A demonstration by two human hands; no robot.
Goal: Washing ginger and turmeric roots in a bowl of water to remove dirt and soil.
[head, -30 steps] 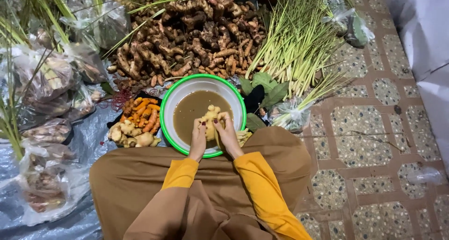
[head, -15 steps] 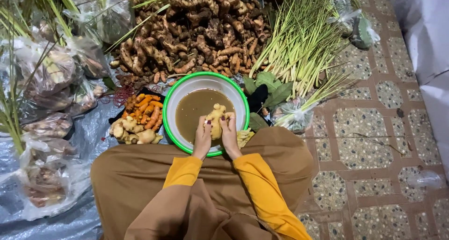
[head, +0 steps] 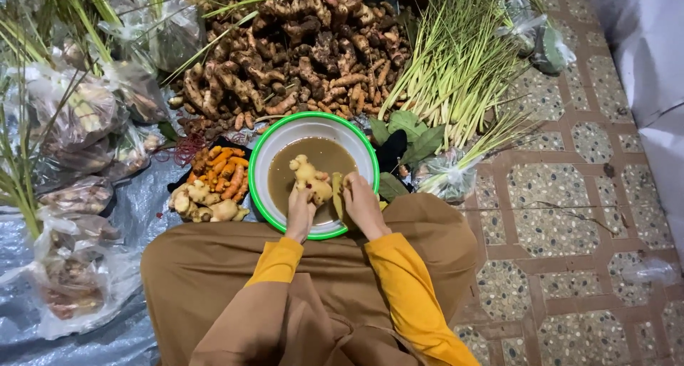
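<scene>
Two hands lift a ginger root clear of the muddy water

Two big heaps fill the far side of the scene: a mound of unwashed brown roots (head: pixel 292 49) and, to its right, a fan of pale green lemongrass stalks (head: pixel 456 66) lying on the tiled floor (head: pixel 570 216). Along the left edge, clear plastic bags of roots (head: pixel 78 116) sit on a grey plastic sheet (head: pixel 135 209). None of these has shifted over the last second.

Closer in, the green-rimmed white basin (head: pixel 279 141) stands just in front of the person's knees, holding brown water. Just beside it on the left lies a small pile of orange turmeric (head: pixel 224 170) and, touching that, a few pale washed ginger pieces (head: pixel 203 202).

What has changed is inside the basin. A second ago both hands were low and close together over the water; now the knobbly pale ginger root (head: pixel 308 177) stands higher and plainer above the surface. The left hand (head: pixel 299 213) is closed around the root's lower end, fingers wrapped on it. The right hand (head: pixel 362 203) has drawn slightly apart and rests at the near rim, fingers curled against the root's side; whether it holds a small yellowish scrap there I cannot tell.

Judging from its clean colour, the rinsing of this piece looks near done.
</scene>
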